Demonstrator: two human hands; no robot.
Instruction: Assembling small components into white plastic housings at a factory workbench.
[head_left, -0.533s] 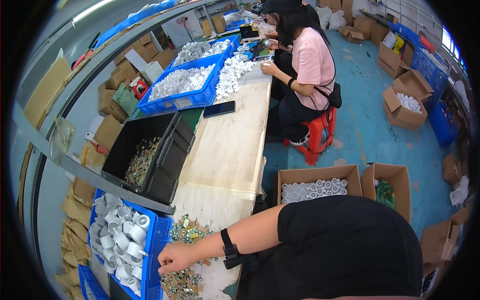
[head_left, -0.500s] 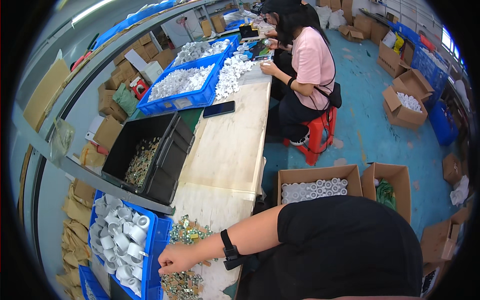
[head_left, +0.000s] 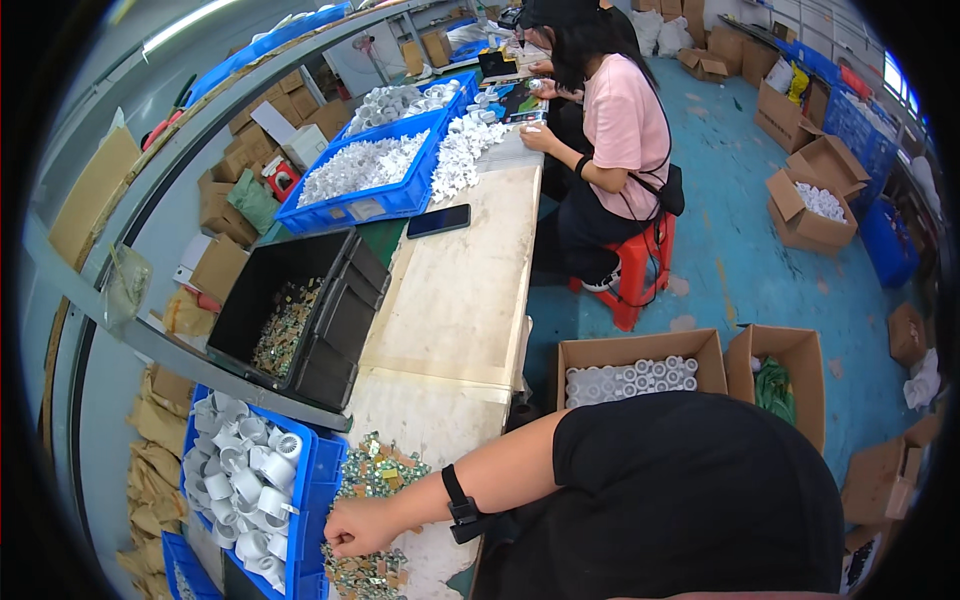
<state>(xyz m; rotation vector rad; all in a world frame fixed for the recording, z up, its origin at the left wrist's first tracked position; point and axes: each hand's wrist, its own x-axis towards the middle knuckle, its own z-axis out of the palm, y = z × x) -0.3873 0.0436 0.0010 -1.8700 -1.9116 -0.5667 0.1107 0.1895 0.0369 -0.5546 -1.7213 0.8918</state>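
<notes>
My right hand (head_left: 362, 525) reaches in from the right over a loose pile of small circuit-board pieces (head_left: 382, 472) at the near end of the table. Its fingers are curled together, and whatever they may hold is hidden. A black band with a small box is strapped round that wrist. Beside the fingertips stands a blue bin (head_left: 318, 497) heaped with white plastic cup-shaped housings (head_left: 243, 484). My left hand is out of view.
A black crate (head_left: 338, 318) with more small boards stands farther along, near a phone (head_left: 438, 221). Blue trays (head_left: 365, 207) of white parts lie beyond. A co-worker (head_left: 625, 130) sits on a red stool (head_left: 628, 285). Cardboard boxes (head_left: 640, 347) stand to my right.
My right hand has shifted slightly right and nearer, away from the blue bin's side, with its fingers still curled. The view has moved a little.
</notes>
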